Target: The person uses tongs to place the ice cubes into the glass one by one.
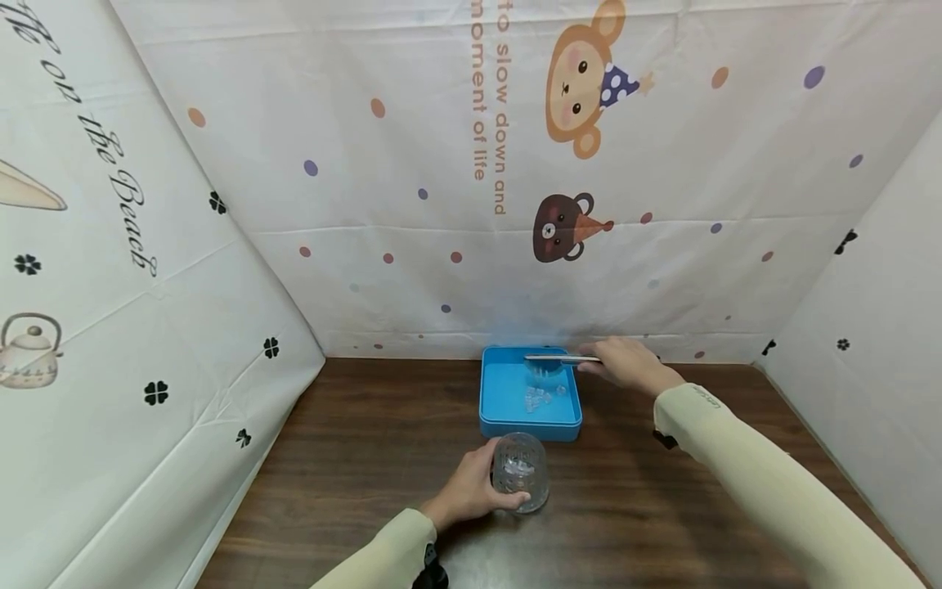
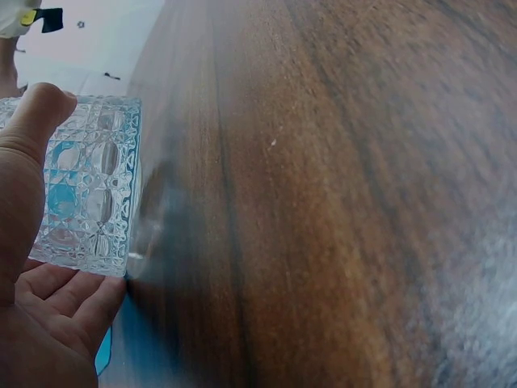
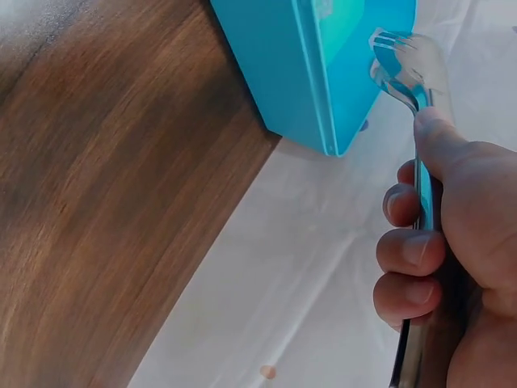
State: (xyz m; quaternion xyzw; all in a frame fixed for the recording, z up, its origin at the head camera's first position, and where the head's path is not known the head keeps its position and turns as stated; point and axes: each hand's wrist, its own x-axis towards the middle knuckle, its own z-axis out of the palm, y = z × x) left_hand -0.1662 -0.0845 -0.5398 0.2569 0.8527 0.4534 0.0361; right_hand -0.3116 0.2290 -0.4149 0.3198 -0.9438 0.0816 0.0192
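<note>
My left hand (image 1: 471,489) holds a clear, patterned glass (image 1: 521,474) on the wooden table, thumb on the near side and fingers on the far side. In the left wrist view the cut pattern of the glass (image 2: 89,190) shows between thumb and fingers. With curled fingers my right hand (image 1: 625,364) grips metal tongs (image 3: 414,73), whose tips are fork-like. The tongs reach over the right side of a blue tray (image 1: 530,433). Several small clear cubes (image 1: 536,398) lie in the tray, below the tips. Whether the tongs hold a cube, I cannot tell.
The dark wooden table (image 1: 383,442) ends at a printed white cloth (image 1: 412,286) behind the tray. More cloth hangs at the left and right sides. The glass stands just in front of the tray.
</note>
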